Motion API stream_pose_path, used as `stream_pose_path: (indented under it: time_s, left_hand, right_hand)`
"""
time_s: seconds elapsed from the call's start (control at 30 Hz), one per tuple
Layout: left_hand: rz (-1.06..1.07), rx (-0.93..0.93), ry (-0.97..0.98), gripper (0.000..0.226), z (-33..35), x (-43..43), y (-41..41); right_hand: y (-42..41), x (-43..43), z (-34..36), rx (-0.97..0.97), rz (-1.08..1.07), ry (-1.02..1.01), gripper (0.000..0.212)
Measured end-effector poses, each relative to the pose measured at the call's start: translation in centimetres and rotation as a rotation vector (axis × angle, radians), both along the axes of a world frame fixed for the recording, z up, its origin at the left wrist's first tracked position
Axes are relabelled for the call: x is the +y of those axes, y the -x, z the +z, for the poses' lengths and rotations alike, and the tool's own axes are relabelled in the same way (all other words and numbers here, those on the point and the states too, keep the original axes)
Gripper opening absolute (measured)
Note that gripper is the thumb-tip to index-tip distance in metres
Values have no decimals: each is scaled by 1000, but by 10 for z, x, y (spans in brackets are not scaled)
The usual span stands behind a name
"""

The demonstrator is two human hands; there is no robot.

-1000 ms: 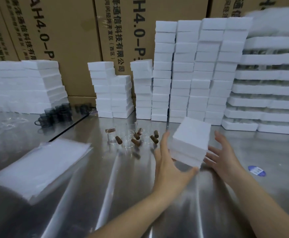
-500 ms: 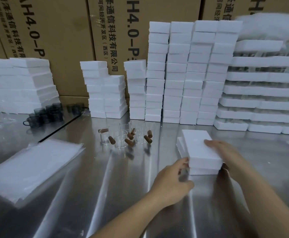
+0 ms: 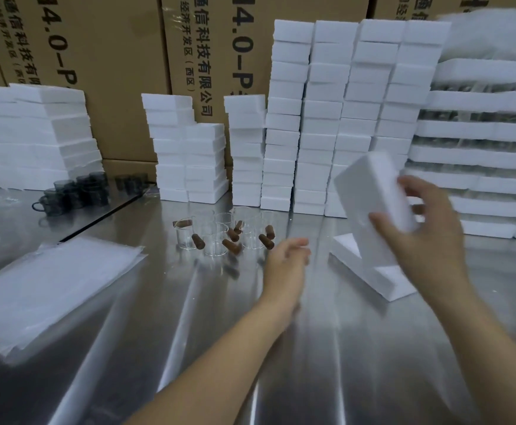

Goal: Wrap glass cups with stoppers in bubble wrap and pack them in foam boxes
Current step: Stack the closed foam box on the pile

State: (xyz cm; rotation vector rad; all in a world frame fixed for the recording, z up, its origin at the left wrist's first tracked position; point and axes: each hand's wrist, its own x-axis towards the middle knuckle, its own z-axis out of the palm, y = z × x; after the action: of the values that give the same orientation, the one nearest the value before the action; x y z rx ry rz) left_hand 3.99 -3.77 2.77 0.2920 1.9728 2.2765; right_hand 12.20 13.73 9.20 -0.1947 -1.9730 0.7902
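Currently, foam lid (image 3: 373, 204): white, blocky, matte, stiff yet feather-light by my guess, gripped across its width by my right hand (image 3: 419, 237), tilted over its base (image 3: 370, 271) on the steel table (image 3: 189, 348). Glass cups (image 3: 220, 231): clear, thin, slippery, likely fragile, best taken round the wall; clustered mid-table among brown cork-like stoppers (image 3: 231, 245). My left hand (image 3: 287, 256), loosely curled, holding nothing, hovers near them.

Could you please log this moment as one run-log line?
right hand: grips foam lid, tilted over foam base | left hand: empty, near glass cups | cups: unwrapped
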Motion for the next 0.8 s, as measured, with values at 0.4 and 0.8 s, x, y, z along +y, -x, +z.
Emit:
stream_pose_path:
  time_s: [0.4,0.8]
  left_hand:
    - [768,322,95,22,8,-122,72]
    - [544,32,1390,63,-16,-237,93]
  right_hand:
    - [17,-54,-49,-845,73,-648,44]
    - [19,-21,-54,-1004,-254,-538,42]
